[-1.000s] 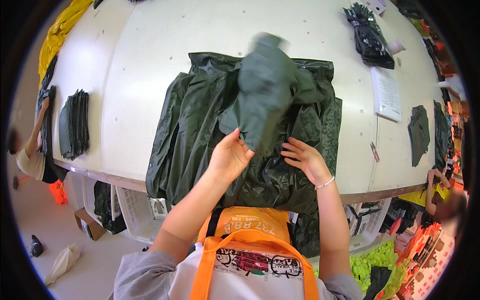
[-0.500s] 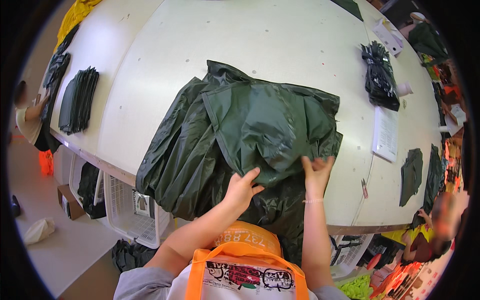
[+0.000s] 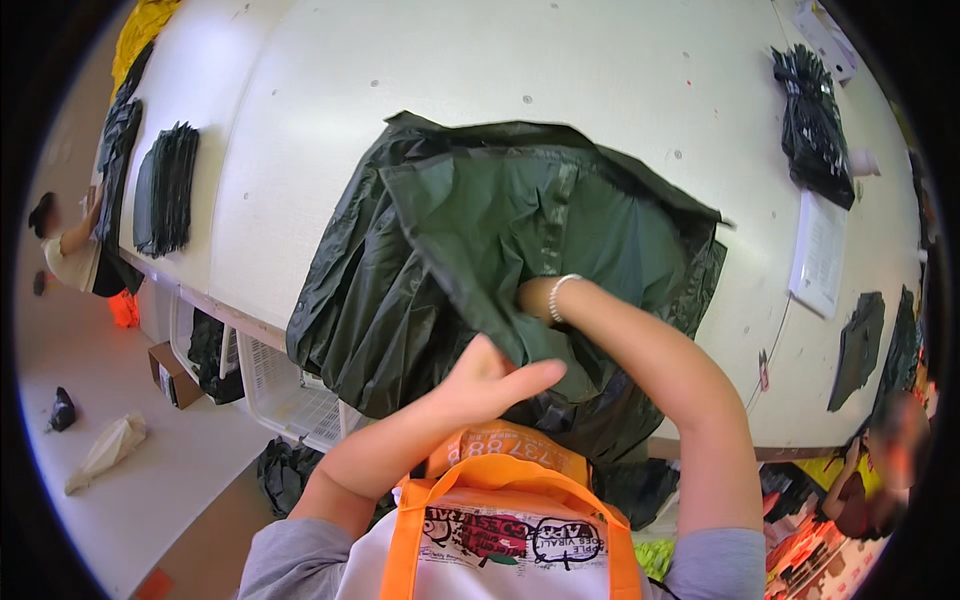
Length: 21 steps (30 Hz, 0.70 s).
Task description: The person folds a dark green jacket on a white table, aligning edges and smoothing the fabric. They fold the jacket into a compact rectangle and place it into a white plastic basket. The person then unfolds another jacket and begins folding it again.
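A pile of dark green, shiny coated fabric (image 3: 370, 300), which looks like a waterproof garment, lies at the table's near edge and hangs over it. Its upper layer is lifted, exposing a matte green inner side (image 3: 610, 230) with a pale seam strip. My left hand (image 3: 495, 375) grips the near edge of this layer, its thumb stretched to the right and its fingers curled, partly hidden. Crossing over from the right, my right hand (image 3: 535, 298) reaches into the fold. Fabric hides its fingers; a beaded bracelet shows at the wrist.
Stacked dark green pieces (image 3: 166, 190) lie on the left of the white table (image 3: 450, 60). To the right are a tied black bundle (image 3: 812, 130), papers (image 3: 820, 250), small snips (image 3: 763, 370) and folded fabric (image 3: 857, 350). White baskets (image 3: 290, 395) stand below. Other people work at both sides.
My right hand has moved left from the fabric's right side into the fold. The upper layer has spread wider to the right, baring the seam strip. My left hand stays at the near edge.
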Each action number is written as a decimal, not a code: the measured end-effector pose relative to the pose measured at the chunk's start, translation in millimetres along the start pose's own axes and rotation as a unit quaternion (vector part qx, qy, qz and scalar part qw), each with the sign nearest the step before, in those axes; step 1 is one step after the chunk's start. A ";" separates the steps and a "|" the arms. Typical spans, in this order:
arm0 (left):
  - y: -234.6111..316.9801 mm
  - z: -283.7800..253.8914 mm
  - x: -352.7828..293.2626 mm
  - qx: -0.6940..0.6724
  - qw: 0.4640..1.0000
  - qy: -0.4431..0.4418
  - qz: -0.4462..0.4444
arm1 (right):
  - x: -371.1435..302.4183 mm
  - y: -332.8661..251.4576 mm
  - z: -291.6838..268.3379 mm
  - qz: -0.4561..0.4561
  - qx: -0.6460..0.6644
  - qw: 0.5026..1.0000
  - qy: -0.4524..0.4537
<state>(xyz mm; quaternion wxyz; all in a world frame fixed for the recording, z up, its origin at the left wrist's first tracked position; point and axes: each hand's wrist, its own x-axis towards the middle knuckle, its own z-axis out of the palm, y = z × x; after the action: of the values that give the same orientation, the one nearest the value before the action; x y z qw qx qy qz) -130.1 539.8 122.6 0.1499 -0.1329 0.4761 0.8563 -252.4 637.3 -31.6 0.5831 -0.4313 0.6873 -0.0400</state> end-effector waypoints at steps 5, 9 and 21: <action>3.2 -104.7 -1.1 0.272 0.958 -0.032 -0.085 | -147.8 8.3 -1.7 -0.038 0.277 0.847 0.453; 19.5 -94.1 25.7 0.329 0.881 0.273 0.203 | -190.0 24.4 76.6 0.110 0.160 0.766 0.613; 75.6 -119.2 67.9 0.676 0.683 0.246 0.126 | -157.9 34.9 79.0 0.060 0.305 0.598 0.739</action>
<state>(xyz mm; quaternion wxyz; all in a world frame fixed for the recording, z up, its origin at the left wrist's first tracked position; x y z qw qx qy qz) -211.4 408.8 95.1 -0.0333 -0.1402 0.9577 0.2491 -213.7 795.5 45.0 -0.0255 -0.0097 0.8554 -0.5173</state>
